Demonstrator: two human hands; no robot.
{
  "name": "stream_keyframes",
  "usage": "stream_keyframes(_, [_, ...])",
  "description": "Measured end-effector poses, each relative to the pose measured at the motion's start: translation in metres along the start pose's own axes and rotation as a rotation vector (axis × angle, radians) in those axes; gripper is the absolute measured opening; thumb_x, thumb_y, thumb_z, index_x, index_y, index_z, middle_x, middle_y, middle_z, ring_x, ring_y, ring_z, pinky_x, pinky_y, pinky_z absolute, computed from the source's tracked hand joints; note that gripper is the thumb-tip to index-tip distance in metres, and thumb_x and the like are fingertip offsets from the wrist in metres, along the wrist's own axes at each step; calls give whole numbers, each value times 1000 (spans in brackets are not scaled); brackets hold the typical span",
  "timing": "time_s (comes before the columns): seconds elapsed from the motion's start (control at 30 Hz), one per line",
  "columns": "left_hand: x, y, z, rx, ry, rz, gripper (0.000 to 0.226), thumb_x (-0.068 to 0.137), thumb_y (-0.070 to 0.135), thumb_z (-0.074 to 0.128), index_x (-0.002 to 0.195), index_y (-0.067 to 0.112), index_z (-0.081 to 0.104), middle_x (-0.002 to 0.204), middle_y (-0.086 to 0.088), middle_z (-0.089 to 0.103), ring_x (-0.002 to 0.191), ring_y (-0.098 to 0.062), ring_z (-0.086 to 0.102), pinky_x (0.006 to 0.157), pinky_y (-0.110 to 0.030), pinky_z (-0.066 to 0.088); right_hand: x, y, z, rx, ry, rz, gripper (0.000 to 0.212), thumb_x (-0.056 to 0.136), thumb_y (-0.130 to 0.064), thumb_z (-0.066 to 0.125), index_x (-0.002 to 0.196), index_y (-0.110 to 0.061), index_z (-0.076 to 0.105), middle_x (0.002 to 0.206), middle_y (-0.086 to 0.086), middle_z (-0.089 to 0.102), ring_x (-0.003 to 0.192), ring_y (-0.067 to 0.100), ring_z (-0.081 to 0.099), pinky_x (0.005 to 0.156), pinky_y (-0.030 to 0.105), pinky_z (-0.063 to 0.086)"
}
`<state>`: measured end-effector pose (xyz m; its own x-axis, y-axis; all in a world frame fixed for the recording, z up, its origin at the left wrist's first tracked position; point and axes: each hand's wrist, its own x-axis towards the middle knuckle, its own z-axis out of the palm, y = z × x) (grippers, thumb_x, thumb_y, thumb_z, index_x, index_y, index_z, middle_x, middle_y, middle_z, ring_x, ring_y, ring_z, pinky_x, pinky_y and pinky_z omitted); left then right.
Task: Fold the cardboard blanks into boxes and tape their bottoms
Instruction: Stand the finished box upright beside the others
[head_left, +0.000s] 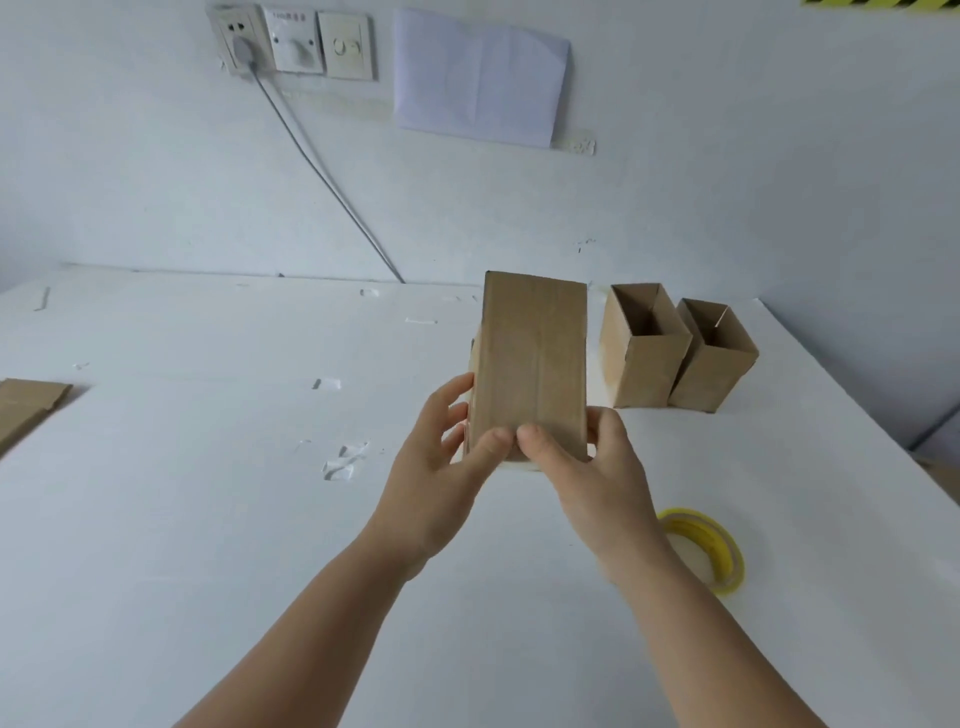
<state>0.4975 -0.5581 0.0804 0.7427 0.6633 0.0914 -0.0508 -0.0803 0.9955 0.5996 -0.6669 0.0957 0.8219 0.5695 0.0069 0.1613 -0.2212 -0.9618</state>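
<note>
A: Starting with the largest thing, what is seen?

B: A wide white tabletop (208, 519) is seen, set against a pale wall (727, 156). Small torn scraps of clear tape (343, 460) are stuck to its surface left of centre.

A: And on the wall?

B: A white folded paper sheet (480, 78) is fixed there, beside a row of white socket and switch plates (293, 41). A grey cable (322, 176) is run from a plug down to the table's far edge.

A: Where is the task's thing?

B: A brown folded cardboard box (530, 358) is held up above the table near the centre, its long flat face turned to the camera. Its lower end is gripped from both sides: the left hand (441, 467) is curled round the left edge with the thumb pressed on the front face, and the right hand (582, 467) is wrapped round the lower right corner, thumb likewise on the front.

A: What else is noted?

B: Two open-topped brown cardboard boxes (675, 353) are stood touching each other at the right, beyond the held box. A stack of flat brown cardboard blanks (26, 405) is cut off by the left edge. A yellow-cored roll of clear tape (701, 551) is laid on the table just right of the right forearm.
</note>
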Motion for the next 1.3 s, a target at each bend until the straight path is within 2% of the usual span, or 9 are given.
stream_keyframes(0.17, [20,-17,-11,190,-62,51,60,79,30,60,135,32,41,127,15,59,120,-7,56,96,-41,50,12,12,13,-139,40,-58,27,87,-39,60,111,-27,57,97,-17,64,89,0,59,68,18,46])
stream_keyframes(0.33, [48,-39,-16,429,-29,72,57,82,5,57,128,38,49,93,21,69,93,1,65,71,-18,51,35,31,21,-285,71,-81,21,87,-30,59,107,-24,65,96,-8,65,90,10,61,74,28,51])
stream_keyframes(0.43, [68,-54,-6,530,2,69,54,81,12,59,127,40,50,98,11,67,94,-4,64,76,-25,52,52,47,21,-368,153,-77,23,86,-28,61,107,-22,66,93,-6,58,86,9,58,72,24,48])
stream_keyframes(0.57, [98,-70,17,528,14,37,57,84,13,57,132,40,47,104,6,64,96,-9,63,79,-26,51,83,63,16,-401,224,-56,29,87,-26,61,116,-22,66,93,-1,57,82,12,57,73,25,49])
stream_keyframes(0.7, [135,-87,45,491,42,-20,62,89,12,57,142,38,40,123,1,46,98,-12,63,86,-22,49,120,84,5,-409,277,-49,31,90,-21,59,121,-20,64,95,0,61,83,13,58,74,23,48])
stream_keyframes(0.87, [174,-113,75,526,17,-94,60,85,11,52,135,43,46,96,2,65,92,-13,63,75,-27,51,162,114,-9,-413,268,-1,36,93,-18,59,129,-16,59,113,1,66,99,16,61,81,19,47])
stream_keyframes(1.03, [204,-131,98,489,64,-175,56,90,11,52,137,42,44,114,-1,48,96,-11,62,79,-21,48,199,141,-13,-407,254,35,36,95,-20,54,130,-15,58,115,5,60,100,17,58,86,23,48])
stream_keyframes(1.13, [221,-140,103,525,62,-120,51,87,9,50,127,40,53,102,0,62,93,-13,64,70,-21,47,215,149,-11,-389,245,54,37,97,-21,51,132,-14,54,118,6,54,102,18,56,90,27,50])
stream_keyframes(1.3, [239,-144,109,467,57,-149,45,93,11,49,130,37,51,110,14,65,103,-8,61,80,-22,49,231,159,-5,-363,219,69,41,97,-20,50,138,-16,47,130,5,51,112,19,56,92,27,47])
